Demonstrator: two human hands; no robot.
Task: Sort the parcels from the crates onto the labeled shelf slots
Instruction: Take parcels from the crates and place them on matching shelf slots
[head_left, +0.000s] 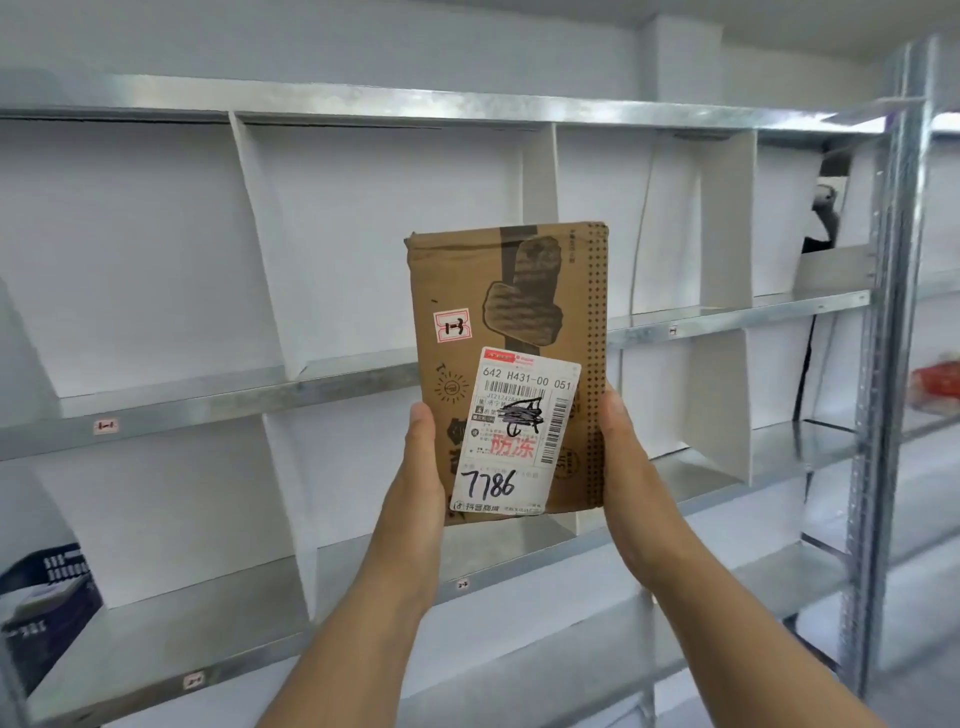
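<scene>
While both hands, left grip (422, 457) and right grip (621, 452), clasp the upright parcel (506, 364) marked 1-3, its matching slot label (673, 330) sits at three o'clock, nearer the right.

Both hands, the left hand (415, 467) and the right hand (631, 467), grip the lower edges of a brown cardboard parcel (506, 332) held upright before a metal shelf (727, 312) with white dividers (270, 249), its small sticker (452, 325) reading 1-3.
</scene>
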